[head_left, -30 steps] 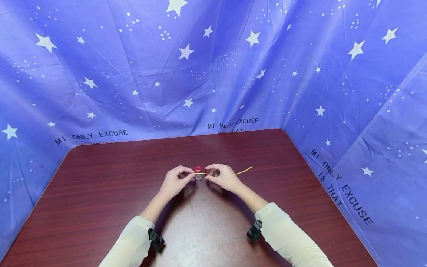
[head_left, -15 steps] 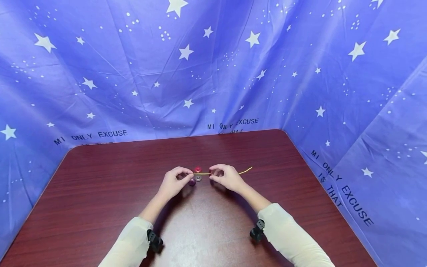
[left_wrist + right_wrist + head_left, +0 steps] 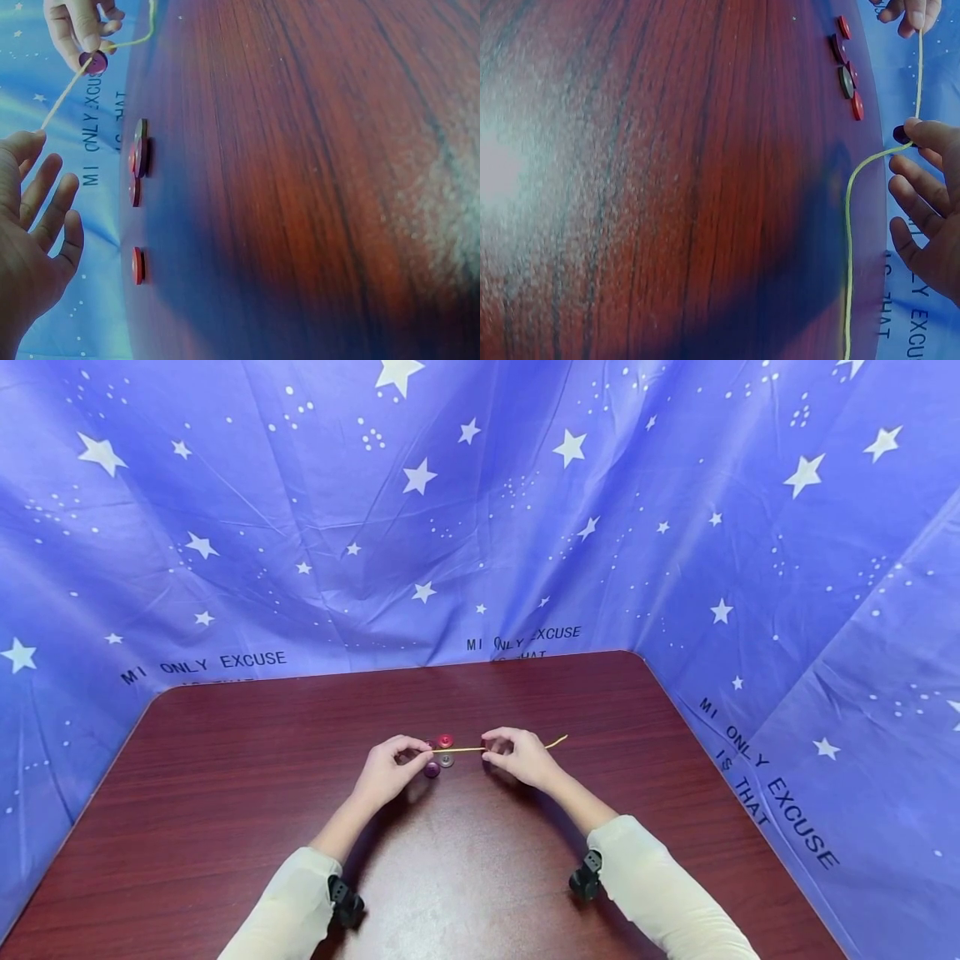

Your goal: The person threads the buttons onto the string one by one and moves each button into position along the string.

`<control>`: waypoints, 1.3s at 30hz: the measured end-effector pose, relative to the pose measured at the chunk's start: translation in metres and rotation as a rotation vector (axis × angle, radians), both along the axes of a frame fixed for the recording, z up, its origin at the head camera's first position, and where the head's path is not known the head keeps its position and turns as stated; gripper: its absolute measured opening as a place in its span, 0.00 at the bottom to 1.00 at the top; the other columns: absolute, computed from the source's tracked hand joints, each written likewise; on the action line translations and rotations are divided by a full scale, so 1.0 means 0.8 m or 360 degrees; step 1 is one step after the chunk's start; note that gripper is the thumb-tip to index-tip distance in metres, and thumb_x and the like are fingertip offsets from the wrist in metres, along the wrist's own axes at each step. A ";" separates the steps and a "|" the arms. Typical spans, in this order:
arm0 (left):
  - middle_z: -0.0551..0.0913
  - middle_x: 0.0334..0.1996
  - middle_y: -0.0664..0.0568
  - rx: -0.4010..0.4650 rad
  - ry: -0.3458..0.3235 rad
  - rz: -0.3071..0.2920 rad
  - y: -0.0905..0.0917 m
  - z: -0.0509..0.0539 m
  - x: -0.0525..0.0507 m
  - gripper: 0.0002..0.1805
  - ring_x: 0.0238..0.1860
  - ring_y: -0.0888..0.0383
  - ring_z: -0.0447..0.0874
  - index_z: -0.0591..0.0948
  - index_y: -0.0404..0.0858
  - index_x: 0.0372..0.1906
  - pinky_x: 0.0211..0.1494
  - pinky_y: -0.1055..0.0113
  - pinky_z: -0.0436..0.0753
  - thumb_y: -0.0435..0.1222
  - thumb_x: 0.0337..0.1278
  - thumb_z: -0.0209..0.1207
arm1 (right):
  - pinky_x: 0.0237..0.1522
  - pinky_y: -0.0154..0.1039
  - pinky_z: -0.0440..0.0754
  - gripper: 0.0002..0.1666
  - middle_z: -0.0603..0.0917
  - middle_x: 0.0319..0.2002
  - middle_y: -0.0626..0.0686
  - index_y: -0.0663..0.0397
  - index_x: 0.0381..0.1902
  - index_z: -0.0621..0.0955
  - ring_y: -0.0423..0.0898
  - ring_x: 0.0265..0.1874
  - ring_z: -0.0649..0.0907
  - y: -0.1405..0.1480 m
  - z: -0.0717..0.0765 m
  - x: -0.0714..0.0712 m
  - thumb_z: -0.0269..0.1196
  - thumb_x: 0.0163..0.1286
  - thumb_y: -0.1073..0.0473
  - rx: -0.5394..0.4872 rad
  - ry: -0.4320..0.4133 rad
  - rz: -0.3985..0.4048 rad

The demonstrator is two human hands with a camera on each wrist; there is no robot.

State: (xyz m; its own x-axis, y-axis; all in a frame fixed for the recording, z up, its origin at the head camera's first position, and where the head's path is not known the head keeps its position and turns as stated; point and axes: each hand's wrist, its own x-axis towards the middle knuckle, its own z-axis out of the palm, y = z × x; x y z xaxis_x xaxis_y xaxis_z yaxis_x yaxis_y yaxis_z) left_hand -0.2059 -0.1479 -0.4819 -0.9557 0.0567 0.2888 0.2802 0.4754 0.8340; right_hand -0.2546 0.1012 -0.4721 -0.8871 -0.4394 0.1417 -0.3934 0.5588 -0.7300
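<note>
My left hand (image 3: 392, 768) pinches one end of a yellow string (image 3: 461, 749) between thumb and forefinger, with the other fingers spread in the left wrist view. A short way to the right, my right hand (image 3: 525, 757) pinches a dark maroon button (image 3: 94, 62) at its edge. The string runs taut from the left fingertips to this button and seems to pass through it. Beyond the button the string's loose part (image 3: 848, 247) trails down to the table. Below the taut stretch lie a red button (image 3: 446, 741), a grey-brown button (image 3: 447, 761) and a purple button (image 3: 432, 770).
Several buttons lie close together on the dark red wooden table (image 3: 225, 793), one red button (image 3: 138, 265) a little apart from the others. A blue star-patterned curtain (image 3: 337, 510) hangs behind the table and along its sides.
My right hand has moved to the right with the maroon button, away from the left hand. The taut stretch of string between the hands has grown longer. The left hand has shifted slightly left.
</note>
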 end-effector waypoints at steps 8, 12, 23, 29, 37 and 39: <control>0.84 0.32 0.52 0.0027 -0.0021 -0.0002 -0.003 0.002 0.001 0.03 0.27 0.67 0.76 0.85 0.43 0.31 0.32 0.74 0.77 0.35 0.50 0.66 | 0.27 0.29 0.74 0.16 0.83 0.26 0.49 0.58 0.44 0.82 0.36 0.22 0.75 0.009 -0.002 -0.004 0.67 0.57 0.61 0.0013 0.0042 -0.0008; 0.84 0.32 0.52 0.0027 -0.0050 -0.0002 -0.004 0.002 0.002 0.03 0.28 0.66 0.76 0.85 0.44 0.31 0.33 0.74 0.76 0.36 0.50 0.66 | 0.27 0.28 0.74 0.16 0.83 0.26 0.49 0.59 0.44 0.82 0.36 0.22 0.75 0.014 -0.002 -0.005 0.67 0.57 0.61 0.0011 0.0036 -0.0028; 0.84 0.32 0.52 0.0034 -0.0044 0.0000 -0.005 -0.003 0.002 0.03 0.28 0.64 0.77 0.85 0.43 0.31 0.32 0.73 0.77 0.36 0.50 0.66 | 0.28 0.29 0.74 0.16 0.83 0.27 0.51 0.60 0.45 0.82 0.38 0.24 0.76 0.026 -0.003 -0.007 0.67 0.57 0.62 -0.0009 -0.0028 -0.0074; 0.84 0.31 0.54 0.0020 -0.0081 0.0002 -0.006 -0.005 0.001 0.02 0.28 0.63 0.78 0.84 0.45 0.31 0.32 0.74 0.77 0.37 0.51 0.66 | 0.27 0.29 0.73 0.17 0.83 0.26 0.50 0.61 0.45 0.82 0.37 0.22 0.75 0.033 -0.010 -0.010 0.67 0.57 0.61 0.0004 -0.0042 -0.0101; 0.84 0.31 0.53 0.0007 -0.0068 0.0000 -0.010 -0.006 0.002 0.02 0.29 0.61 0.78 0.84 0.45 0.31 0.32 0.74 0.77 0.37 0.52 0.65 | 0.27 0.29 0.73 0.17 0.83 0.25 0.50 0.60 0.44 0.82 0.38 0.22 0.76 0.040 -0.012 -0.013 0.68 0.57 0.61 -0.0003 -0.0046 -0.0136; 0.84 0.31 0.54 -0.0010 -0.0057 0.0008 -0.011 -0.006 0.002 0.02 0.29 0.62 0.77 0.84 0.44 0.31 0.32 0.74 0.77 0.37 0.52 0.65 | 0.27 0.28 0.72 0.17 0.83 0.25 0.50 0.60 0.44 0.82 0.38 0.22 0.76 0.042 -0.013 -0.014 0.67 0.57 0.61 0.0005 -0.0048 -0.0146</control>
